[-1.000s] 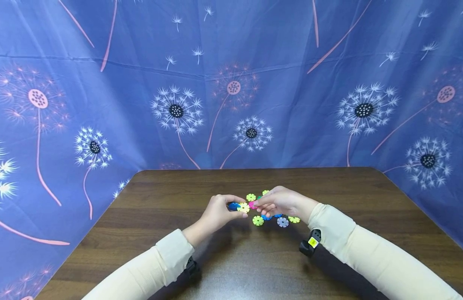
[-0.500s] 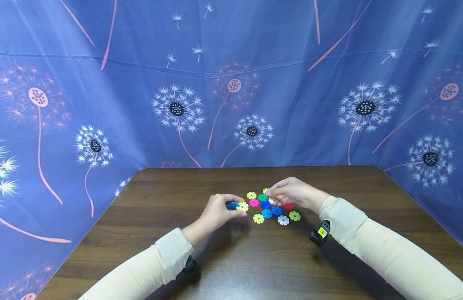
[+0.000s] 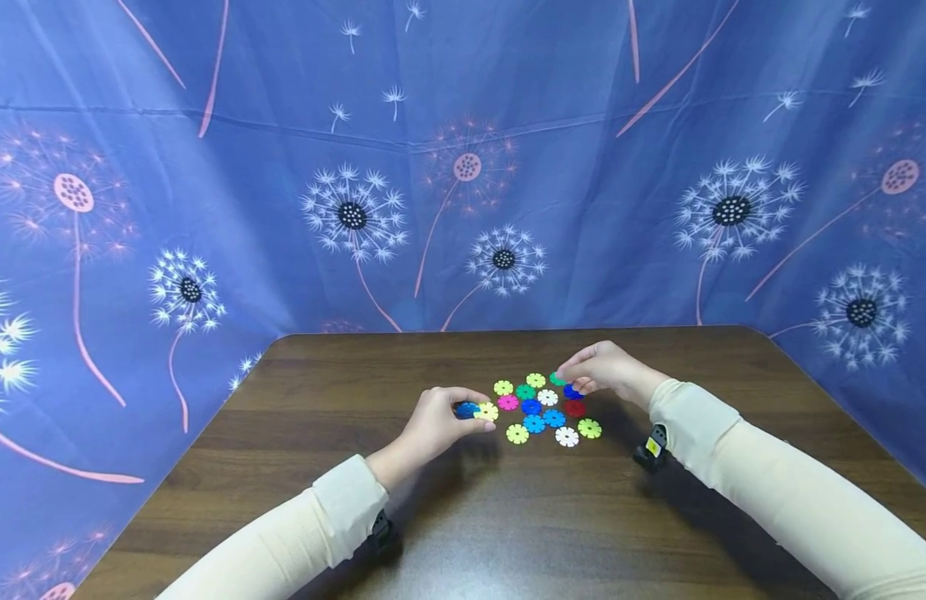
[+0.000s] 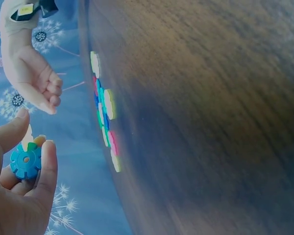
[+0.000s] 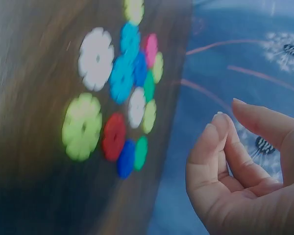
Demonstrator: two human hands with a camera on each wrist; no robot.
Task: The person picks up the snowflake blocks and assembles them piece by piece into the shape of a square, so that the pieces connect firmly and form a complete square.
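My left hand [image 3: 436, 421] pinches a blue notched snowflake disc [image 3: 466, 410] joined to a yellow notched disc [image 3: 488, 412], raised above the table left of the loose pieces. In the left wrist view the blue disc [image 4: 25, 162] faces the camera between thumb and fingers. My right hand [image 3: 608, 371] hovers over the far right end of the loose discs, beside a green disc [image 3: 558, 378] and a dark blue disc [image 3: 573, 392]. The right wrist view shows this hand's fingers [image 5: 201, 161] loosely bent, thumb apart, with nothing between them.
Several loose discs lie flat on the brown wooden table [image 3: 463, 517]: a pink disc [image 3: 508, 402], a red disc [image 3: 575, 408], a white disc [image 3: 567, 437], a yellow-green disc [image 3: 589, 428] and others. A blue dandelion-print cloth [image 3: 432, 167] hangs behind the table's far edge.
My right hand has moved from the pink disc, beside the left hand, rightward and away across the loose discs, uncovering them. The left hand stays in place with its joined discs.
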